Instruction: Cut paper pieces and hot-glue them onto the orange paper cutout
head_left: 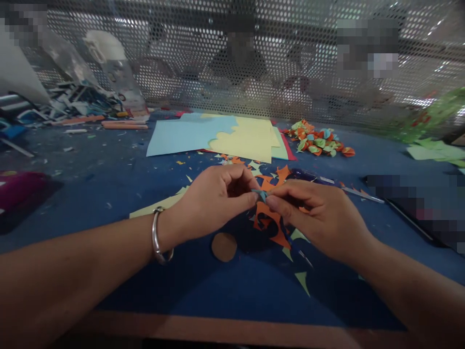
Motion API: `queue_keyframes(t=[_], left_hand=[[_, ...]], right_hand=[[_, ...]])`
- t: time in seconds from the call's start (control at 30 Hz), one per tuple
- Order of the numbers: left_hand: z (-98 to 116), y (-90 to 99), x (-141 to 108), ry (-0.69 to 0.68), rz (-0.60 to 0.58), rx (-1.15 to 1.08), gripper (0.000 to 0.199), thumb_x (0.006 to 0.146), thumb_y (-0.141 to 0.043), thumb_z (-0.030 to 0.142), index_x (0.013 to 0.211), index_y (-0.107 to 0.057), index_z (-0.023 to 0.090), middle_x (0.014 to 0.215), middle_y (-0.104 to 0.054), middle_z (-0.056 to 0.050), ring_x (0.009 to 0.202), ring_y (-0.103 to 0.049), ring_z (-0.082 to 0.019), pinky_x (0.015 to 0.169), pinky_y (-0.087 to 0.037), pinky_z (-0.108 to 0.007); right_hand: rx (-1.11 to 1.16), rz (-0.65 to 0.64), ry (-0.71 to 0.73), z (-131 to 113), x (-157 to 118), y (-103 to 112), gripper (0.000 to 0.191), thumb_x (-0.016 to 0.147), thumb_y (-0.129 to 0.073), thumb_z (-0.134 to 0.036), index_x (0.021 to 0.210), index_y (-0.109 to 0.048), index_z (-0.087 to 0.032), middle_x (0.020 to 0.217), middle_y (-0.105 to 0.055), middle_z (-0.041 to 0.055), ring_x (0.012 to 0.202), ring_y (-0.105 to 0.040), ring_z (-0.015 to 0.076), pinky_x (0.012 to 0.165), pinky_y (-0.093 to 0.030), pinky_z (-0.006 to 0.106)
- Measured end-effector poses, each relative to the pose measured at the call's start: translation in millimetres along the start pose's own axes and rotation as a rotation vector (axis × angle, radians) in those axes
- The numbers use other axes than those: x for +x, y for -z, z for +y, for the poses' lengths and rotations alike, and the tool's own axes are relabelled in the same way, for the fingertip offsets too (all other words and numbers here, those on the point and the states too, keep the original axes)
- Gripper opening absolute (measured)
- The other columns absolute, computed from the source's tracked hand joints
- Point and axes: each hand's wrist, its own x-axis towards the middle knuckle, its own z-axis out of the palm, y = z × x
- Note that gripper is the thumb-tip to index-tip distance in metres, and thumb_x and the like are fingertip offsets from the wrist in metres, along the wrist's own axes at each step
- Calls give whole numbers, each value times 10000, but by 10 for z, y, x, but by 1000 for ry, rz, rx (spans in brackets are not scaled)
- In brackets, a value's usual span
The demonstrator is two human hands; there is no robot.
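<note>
Between both hands is a small folded piece of blue paper (260,195), pinched at its two ends. My left hand (221,196), with a silver bangle at the wrist, closes thumb and fingers on its left end. My right hand (319,213) grips the right end the same way. Beneath the hands lie orange paper scraps (271,220) with curved cut edges, and pale green scraps (302,282) among them. A brown round disc (224,246) rests on the table just below my left hand.
Blue and yellow paper sheets (250,140) lie in a stack at the back. Right of them sits a pile of small folded paper pieces (319,140). A clear bottle (121,77) stands back left beside clutter. A dark, partly blurred object (410,208) lies right. Perforated metal (174,63) closes the back.
</note>
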Motion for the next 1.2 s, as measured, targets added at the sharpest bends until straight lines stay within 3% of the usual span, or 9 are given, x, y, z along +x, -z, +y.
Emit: queue_keyframes(t=[0.23,0.47,0.67,0.87,1.2], left_hand=[[10,-13,-7,-32,16,-23,86,825,-688,228,875,-634,185,759,-642,6,671,-583,-125,610,-462,-248],[6,-33,22,58,-7,-160,98,808,-698,206,878,-634,183,744,-636,14,683,-602,-120,647,-487,-252],[8,-60,-15,69,58,-201,208,803,-707,176,994,-624,179,893,-677,-17,820,-650,-142,733,-530,-268],[44,-83,-41,165,69,-352,181,855,-717,260,978,-620,168,889,-665,-4,806,-669,-127,722,-552,-254],[42,-62,-35,209,65,-486,329,778,-826,326,993,-644,156,908,-673,-12,838,-642,-127,735,-547,-249]], right_hand=[[2,-1,-8,1,-6,-1,199,984,-584,-279,859,-717,-199,716,-644,-8,640,-562,118,601,-425,243],[-29,36,25,-2,9,-24,207,974,-582,-244,809,-699,-199,673,-618,-15,605,-541,114,578,-409,243],[-135,98,113,-18,3,-60,182,955,-593,-182,794,-680,-184,660,-598,-19,597,-541,102,593,-411,234],[-218,139,192,-33,-45,-84,160,949,-586,-158,823,-684,-168,677,-595,-4,609,-544,108,599,-420,239],[-246,126,223,-23,-44,-102,118,936,-617,-170,932,-728,-129,731,-642,20,650,-572,126,619,-436,252]])
